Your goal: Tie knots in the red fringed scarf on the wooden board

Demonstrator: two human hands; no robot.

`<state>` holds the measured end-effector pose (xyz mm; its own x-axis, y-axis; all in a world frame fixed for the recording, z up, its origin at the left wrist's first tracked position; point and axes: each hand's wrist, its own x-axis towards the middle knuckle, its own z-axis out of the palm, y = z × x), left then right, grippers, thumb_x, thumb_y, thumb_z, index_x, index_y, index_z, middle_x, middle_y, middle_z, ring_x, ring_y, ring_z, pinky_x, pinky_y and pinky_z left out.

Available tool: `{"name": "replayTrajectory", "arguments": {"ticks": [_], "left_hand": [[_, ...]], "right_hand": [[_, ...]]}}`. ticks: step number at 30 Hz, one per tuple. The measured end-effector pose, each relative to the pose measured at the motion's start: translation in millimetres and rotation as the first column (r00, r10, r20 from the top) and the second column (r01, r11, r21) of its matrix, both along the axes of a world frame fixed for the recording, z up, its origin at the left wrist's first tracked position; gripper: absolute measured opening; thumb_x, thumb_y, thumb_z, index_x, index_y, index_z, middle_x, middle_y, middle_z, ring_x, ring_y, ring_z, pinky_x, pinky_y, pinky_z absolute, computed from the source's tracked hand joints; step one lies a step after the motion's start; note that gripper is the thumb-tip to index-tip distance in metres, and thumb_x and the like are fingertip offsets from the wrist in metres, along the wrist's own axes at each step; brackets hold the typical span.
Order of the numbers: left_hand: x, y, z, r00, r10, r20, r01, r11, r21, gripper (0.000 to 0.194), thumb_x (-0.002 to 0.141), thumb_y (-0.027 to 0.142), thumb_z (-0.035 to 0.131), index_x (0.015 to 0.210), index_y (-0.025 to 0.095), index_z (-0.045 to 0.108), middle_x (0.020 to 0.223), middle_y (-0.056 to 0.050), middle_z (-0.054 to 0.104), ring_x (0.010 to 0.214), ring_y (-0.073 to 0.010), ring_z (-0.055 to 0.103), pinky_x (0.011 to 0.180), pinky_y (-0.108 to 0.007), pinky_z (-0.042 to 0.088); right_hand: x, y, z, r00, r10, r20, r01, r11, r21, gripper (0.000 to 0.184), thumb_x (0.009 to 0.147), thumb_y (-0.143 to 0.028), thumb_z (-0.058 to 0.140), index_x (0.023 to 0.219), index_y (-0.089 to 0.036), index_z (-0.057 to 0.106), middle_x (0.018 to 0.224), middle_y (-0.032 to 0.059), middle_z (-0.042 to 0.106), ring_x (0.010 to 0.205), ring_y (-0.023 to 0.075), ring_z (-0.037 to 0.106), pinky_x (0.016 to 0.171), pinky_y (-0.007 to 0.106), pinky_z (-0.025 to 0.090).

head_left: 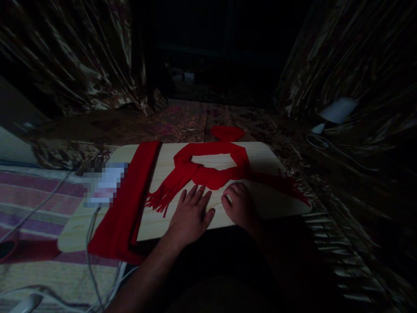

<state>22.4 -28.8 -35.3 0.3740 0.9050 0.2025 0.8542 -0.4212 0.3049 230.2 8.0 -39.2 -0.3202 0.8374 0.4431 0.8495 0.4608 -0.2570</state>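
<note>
A red fringed scarf (213, 177) lies looped into a ring on a pale wooden tabletop (260, 202), with its fringed ends spread out to left and right. My left hand (190, 215) rests flat just in front of the loop, fingers apart, fingertips close to the scarf's near edge. Beside it my right hand (240, 204) is loosely curled, with a small gap between thumb and forefinger and nothing visible in it. Its knuckles are by the loop's lower right edge; whether they touch the cloth I cannot tell.
A folded red cloth (130, 208) drapes across the table's left part, beside a blurred-out flat object (109, 182). More red fabric (227, 132) shows beyond the far edge. Cables (91, 243) run at left. A white lamp (339, 111) stands right, near dark curtains (325, 52).
</note>
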Motion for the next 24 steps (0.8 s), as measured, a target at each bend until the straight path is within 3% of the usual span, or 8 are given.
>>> {"name": "replayTrajectory", "arguments": {"ticks": [15,24], "left_hand": [[-9,2,-0.3,0.991,-0.086,0.103,0.091,0.995,-0.043,0.057,0.094,0.045,0.048,0.146,0.021,0.050,0.157,-0.013,0.040,0.149,-0.0364,0.024,0.119,-0.065,0.016],[-10,1,1.9,0.987,-0.065,0.147,0.069,0.997,-0.028,0.051,0.093,0.041,0.050,0.138,0.018,0.057,0.150,-0.015,0.048,0.145,-0.0335,0.033,0.120,-0.060,0.019]], "right_hand": [[-10,1,1.1,0.990,-0.106,0.093,0.108,0.994,-0.021,0.010,0.087,-0.019,0.055,0.083,-0.019,0.064,0.088,0.0081,0.062,0.089,0.0230,0.054,0.088,0.037,0.041],[-10,-1,4.6,0.984,-0.115,0.135,0.117,0.993,0.000,0.012,0.087,-0.018,0.054,0.080,-0.019,0.064,0.088,0.0080,0.062,0.091,0.0228,0.054,0.087,0.035,0.041]]}}
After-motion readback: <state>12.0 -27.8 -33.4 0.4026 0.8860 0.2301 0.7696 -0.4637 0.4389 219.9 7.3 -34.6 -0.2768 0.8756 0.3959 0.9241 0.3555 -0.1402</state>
